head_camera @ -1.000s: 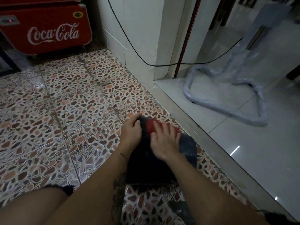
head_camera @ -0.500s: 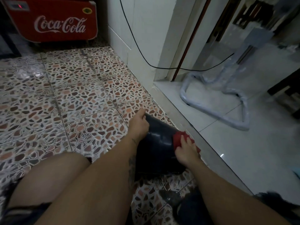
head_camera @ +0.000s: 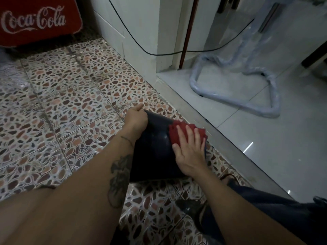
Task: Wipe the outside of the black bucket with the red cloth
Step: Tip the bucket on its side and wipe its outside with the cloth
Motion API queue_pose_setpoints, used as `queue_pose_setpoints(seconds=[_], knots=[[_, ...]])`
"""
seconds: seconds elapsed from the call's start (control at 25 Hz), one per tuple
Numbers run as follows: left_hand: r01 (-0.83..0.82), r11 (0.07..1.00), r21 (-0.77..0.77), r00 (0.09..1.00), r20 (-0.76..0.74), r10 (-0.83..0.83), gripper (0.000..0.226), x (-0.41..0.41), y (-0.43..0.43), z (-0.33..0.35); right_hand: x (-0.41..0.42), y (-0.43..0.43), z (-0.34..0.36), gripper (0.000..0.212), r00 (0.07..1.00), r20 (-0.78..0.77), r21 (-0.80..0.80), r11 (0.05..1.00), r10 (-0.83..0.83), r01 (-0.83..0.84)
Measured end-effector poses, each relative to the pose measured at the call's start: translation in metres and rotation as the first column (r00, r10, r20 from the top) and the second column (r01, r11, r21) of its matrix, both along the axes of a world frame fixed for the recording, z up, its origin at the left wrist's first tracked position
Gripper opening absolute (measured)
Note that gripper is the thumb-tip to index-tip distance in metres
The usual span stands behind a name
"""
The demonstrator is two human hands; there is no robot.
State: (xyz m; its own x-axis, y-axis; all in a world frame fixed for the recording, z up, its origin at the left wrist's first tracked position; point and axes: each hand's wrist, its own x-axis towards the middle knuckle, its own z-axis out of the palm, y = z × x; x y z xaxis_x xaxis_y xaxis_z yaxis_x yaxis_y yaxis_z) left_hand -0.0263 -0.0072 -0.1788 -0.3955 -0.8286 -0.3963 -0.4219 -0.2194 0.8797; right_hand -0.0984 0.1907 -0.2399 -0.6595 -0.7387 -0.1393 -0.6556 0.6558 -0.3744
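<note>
Red cooler [head_camera: 35, 22] reads "Coca-Cola"; right hand [head_camera: 190, 151] presses red cloth [head_camera: 177, 131].

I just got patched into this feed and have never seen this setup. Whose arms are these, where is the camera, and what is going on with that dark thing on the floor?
No machine here: a person wears the camera on their head, looking down at their own arms. The black bucket lies on its side on the pebble-patterned tiled floor. The left hand grips its far end to steady it. The right hand lies flat, pressing the red cloth against the bucket's outside. A red Coca-Cola cooler stands behind.
</note>
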Motion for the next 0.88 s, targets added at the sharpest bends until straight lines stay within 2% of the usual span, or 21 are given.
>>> queue_pose_setpoints(seconds=[0.16,0.24,0.32,0.4,0.48,0.56,0.64,0.68,0.88], knots=[[-0.1,0.994,0.049,0.995,0.031,0.098,0.051,-0.007,-0.001,0.004,-0.032,-0.009,0.001,0.063,0.97,0.112,0.104,0.974,-0.215,0.203],[-0.138,0.99,0.037,0.989,0.049,0.136,0.052,-0.007,-0.001,0.002,-0.023,-0.03,0.012,0.062,0.953,0.187,0.1,0.97,-0.239,0.223],[-0.149,0.989,0.006,0.987,0.056,0.149,0.05,-0.005,0.003,-0.002,0.011,-0.044,0.02,0.063,0.981,0.175,-0.002,0.996,-0.085,0.087],[-0.151,0.985,-0.088,0.985,0.076,0.158,0.047,-0.002,0.007,-0.002,0.044,-0.042,0.022,0.066,0.986,0.136,-0.103,0.992,0.092,-0.078],[-0.145,0.967,-0.211,0.985,0.062,0.161,0.043,0.004,0.01,0.0,0.044,-0.036,0.022,0.067,0.986,0.109,-0.112,0.987,0.128,-0.116],[-0.028,0.922,-0.386,0.995,0.074,0.061,0.039,0.015,0.015,0.0,0.026,-0.032,0.021,0.065,0.991,0.099,-0.06,0.994,0.092,-0.086],[0.209,0.801,-0.561,0.974,0.198,-0.115,0.039,0.031,0.031,-0.005,0.009,-0.027,0.018,0.062,0.994,0.105,0.007,1.0,0.027,-0.028],[0.278,0.75,-0.6,0.956,0.247,-0.157,0.041,0.039,0.039,-0.007,0.001,-0.024,0.016,0.061,0.993,0.114,0.038,0.999,-0.012,0.008],[0.243,0.744,-0.623,0.963,0.249,-0.105,0.05,0.081,0.079,-0.009,-0.017,0.002,0.012,0.059,0.962,0.183,0.121,0.976,-0.201,0.18]])
